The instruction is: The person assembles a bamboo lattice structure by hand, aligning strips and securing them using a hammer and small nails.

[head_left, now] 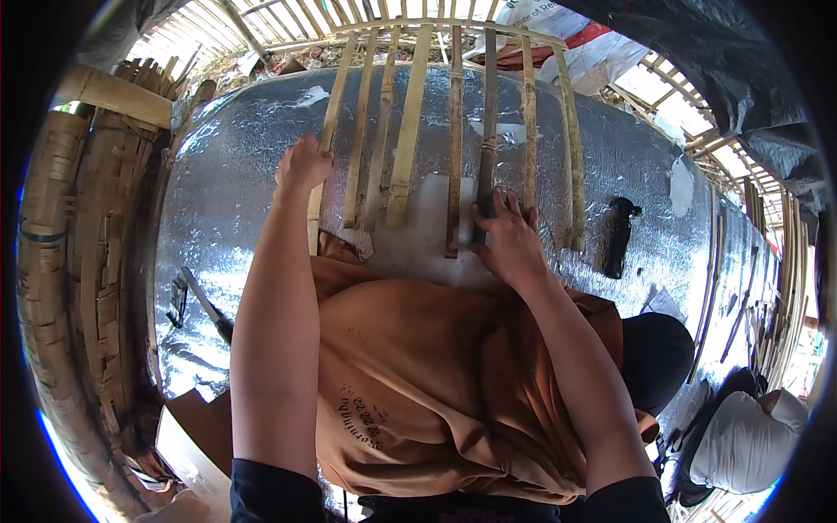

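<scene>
Several bamboo strips lie side by side, pointing away from me, over a silver foil sheet. My left hand (302, 163) is closed around the leftmost bamboo strip (336, 105). My right hand (510, 235) has its fingers spread at the near ends of the strips. Its fingertips touch or nearly touch a dark bamboo strip (488, 113). Between the hands lies a wider, yellowish strip (410, 131). A brown cloth (418, 349) with small dark print covers my lap just below the near ends.
The silver foil sheet (235, 183) has torn white patches. A knife (205, 301) lies at left, and a black object (619, 240), perhaps a sheathed tool, at right. Thick bamboo pieces (61, 261) line the left side. A white sack (745, 444) sits lower right; a cardboard box (192, 453) lower left.
</scene>
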Motion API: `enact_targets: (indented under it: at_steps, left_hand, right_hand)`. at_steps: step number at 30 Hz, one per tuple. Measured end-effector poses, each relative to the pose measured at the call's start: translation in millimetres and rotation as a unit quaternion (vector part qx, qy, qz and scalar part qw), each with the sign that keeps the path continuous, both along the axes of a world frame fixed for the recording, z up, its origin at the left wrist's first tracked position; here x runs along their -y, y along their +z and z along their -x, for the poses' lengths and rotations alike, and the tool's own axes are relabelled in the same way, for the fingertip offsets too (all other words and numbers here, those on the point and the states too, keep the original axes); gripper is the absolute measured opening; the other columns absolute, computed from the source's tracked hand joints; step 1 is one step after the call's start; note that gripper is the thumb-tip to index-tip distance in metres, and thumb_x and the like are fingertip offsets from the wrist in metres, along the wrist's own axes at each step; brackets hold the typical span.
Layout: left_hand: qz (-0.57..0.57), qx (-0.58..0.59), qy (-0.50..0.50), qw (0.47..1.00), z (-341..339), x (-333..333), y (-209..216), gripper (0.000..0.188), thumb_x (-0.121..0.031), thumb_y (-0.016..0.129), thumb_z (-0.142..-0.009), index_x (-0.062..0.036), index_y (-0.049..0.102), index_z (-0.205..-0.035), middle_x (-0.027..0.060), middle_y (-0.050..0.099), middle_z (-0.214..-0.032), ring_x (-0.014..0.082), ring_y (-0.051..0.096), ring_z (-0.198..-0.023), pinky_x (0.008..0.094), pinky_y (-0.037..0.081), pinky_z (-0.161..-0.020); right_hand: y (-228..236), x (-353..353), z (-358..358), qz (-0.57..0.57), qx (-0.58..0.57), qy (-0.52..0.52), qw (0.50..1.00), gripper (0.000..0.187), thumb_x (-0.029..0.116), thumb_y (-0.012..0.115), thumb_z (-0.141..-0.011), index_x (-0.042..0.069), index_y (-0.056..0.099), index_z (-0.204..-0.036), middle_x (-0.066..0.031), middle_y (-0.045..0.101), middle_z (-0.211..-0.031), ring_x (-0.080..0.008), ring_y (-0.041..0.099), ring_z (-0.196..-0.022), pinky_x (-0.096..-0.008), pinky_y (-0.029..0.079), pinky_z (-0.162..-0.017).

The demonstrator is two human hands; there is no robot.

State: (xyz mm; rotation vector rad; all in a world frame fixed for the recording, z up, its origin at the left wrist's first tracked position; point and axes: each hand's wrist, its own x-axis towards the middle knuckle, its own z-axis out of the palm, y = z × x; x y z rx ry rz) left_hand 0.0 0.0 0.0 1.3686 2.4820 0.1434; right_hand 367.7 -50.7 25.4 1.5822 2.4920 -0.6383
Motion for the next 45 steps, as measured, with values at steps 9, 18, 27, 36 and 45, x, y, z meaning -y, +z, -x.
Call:
enact_targets:
  at_steps: [9, 18, 27, 36, 45]
  left_hand:
    - [0.054, 0.030, 0.015, 0.998, 11.6, -5.2, 1.3, 0.045, -0.036, 0.073, -0.088, -0.0123, 0.061, -0.124, 0.0121, 0.068, -0.125, 0.0327, 0.063, -0.120, 0.0477, 0.050, -0.096]
    - [0.012, 0.179, 0.074, 0.981, 9.1, -8.7, 9.1, 0.034, -0.032, 0.078, -0.085, -0.0039, 0.071, -0.102, 0.0128, 0.074, -0.097, 0.0256, 0.074, -0.088, 0.0406, 0.062, -0.071]
    - [0.033, 0.213, 0.072, 0.974, 16.5, -13.5, 9.8, 0.038, -0.035, 0.068, -0.095, -0.0026, 0.068, -0.114, 0.0092, 0.071, -0.093, 0.0192, 0.070, -0.080, 0.0369, 0.062, -0.071]
    - [0.040, 0.160, 0.051, 0.985, 13.4, -16.1, 7.7, 0.044, -0.040, 0.070, -0.092, -0.0003, 0.069, -0.110, 0.0136, 0.072, -0.093, 0.0224, 0.071, -0.080, 0.0356, 0.062, -0.063]
    - [0.046, 0.141, 0.044, 0.988, 15.5, -16.2, 6.2, 0.046, -0.044, 0.069, -0.093, 0.0000, 0.065, -0.107, 0.0135, 0.070, -0.091, 0.0236, 0.070, -0.080, 0.0362, 0.061, -0.061]
  right_hand:
    - [-6.1, -2.7, -1.6, -0.003, -0.023, -0.004, 1.000, 0.059, 0.030, 0.080, -0.083, 0.025, 0.061, -0.139, -0.0195, 0.034, -0.160, -0.0368, 0.029, -0.150, -0.0641, 0.024, -0.119]
    - [0.4, -5.4, -4.6, 0.008, -0.023, -0.009, 1.000, 0.059, 0.030, 0.081, -0.082, 0.026, 0.062, -0.138, -0.0179, 0.036, -0.160, -0.0354, 0.032, -0.149, -0.0623, 0.026, -0.119]
    - [3.5, -6.5, -1.7, 0.006, -0.011, -0.009, 1.000, 0.061, 0.028, 0.083, -0.079, 0.025, 0.064, -0.137, -0.0175, 0.039, -0.158, -0.0356, 0.035, -0.148, -0.0607, 0.028, -0.119]
    - [6.4, -7.7, -1.7, 0.018, 0.003, 0.000, 1.000, 0.060, 0.029, 0.082, -0.080, 0.025, 0.063, -0.137, -0.0166, 0.039, -0.158, -0.0353, 0.033, -0.149, -0.0607, 0.029, -0.119]
    - [-3.0, -2.8, -2.3, -0.022, -0.034, -0.006, 0.999, 0.050, 0.025, 0.079, -0.082, 0.022, 0.067, -0.130, -0.0172, 0.044, -0.153, -0.0358, 0.037, -0.146, -0.0632, 0.030, -0.117]
